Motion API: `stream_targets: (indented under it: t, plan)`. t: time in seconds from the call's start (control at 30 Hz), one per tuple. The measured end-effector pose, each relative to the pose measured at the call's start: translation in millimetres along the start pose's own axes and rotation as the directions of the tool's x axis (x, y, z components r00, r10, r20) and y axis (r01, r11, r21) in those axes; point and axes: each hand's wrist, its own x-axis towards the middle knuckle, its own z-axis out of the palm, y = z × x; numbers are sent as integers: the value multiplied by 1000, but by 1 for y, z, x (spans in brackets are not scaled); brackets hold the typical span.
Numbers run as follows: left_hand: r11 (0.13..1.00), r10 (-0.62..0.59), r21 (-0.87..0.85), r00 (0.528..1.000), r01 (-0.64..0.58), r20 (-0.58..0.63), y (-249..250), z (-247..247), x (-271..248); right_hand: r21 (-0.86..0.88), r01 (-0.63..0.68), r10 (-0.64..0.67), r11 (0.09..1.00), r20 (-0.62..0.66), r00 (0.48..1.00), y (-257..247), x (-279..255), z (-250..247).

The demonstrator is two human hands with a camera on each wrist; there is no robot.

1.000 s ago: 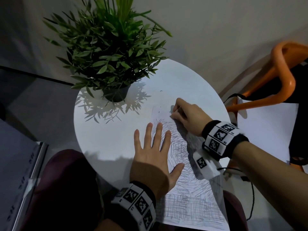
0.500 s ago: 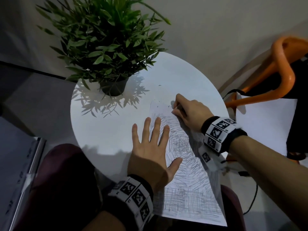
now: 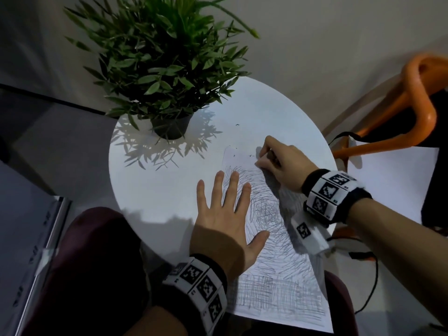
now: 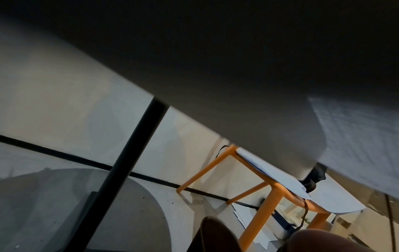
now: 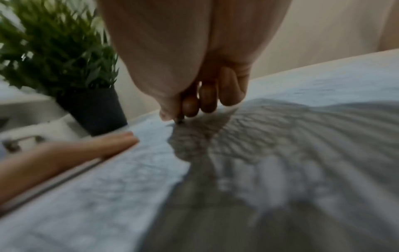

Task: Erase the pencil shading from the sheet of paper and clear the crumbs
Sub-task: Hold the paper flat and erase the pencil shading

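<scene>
— Head view: what is seen on the round white table (image 3: 155,190)?

— A sheet of paper (image 3: 278,275) is laid along the table's right side, its near end hanging past the edge. Most of it is covered in pencil shading (image 3: 269,214); a clean strip is left at the far end. A few dark crumbs (image 3: 237,125) are scattered there and on the bare tabletop beyond.

— How is the sheet held?

— It is pinned flat by the left hand (image 3: 225,221), whose fingers are straight and spread apart over the paper's left edge.

— And the right hand (image 3: 281,166)?

— Its fingers are curled and pinched together at the boundary between clean strip and shading. In the right wrist view a small dark tip (image 5: 179,121) is seen clamped between thumb and fingertips, touching the paper; what it is cannot be told through the blur.

— Anything else?

— A potted plant (image 3: 167,69) is stood at the table's far left, and an orange chair (image 3: 400,132) is seen to the right.
</scene>
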Motion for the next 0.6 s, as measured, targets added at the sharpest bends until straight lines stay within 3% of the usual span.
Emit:
stream_targets:
  t: [0.1, 0.23, 0.4, 0.53, 0.6]
  plan:
    - [1000, 4, -4, 1000, -4, -21, 0, 0, 1, 3, 81, -81, 997, 16, 997, -2, -12, 7]
    - [1000, 7, 3, 1000, -7, -14, 1, 1, 0, -56, -25, 23, 998, -28, 999, 7, 1, -2]
    - [1000, 7, -3, 999, -7, -53, -2, 4, 2, 13, 85, -85, 996, -7, 996, -4, -15, 11]
    - [1000, 9, 9, 999, -8, -32, -1, 4, 2, -94, -39, 34, 995, -59, 998, 8, -2, 3]
    - [1000, 8, 9, 999, -8, -40, 0, 4, 1, -55, -37, 34, 998, -54, 998, 6, -1, 1]
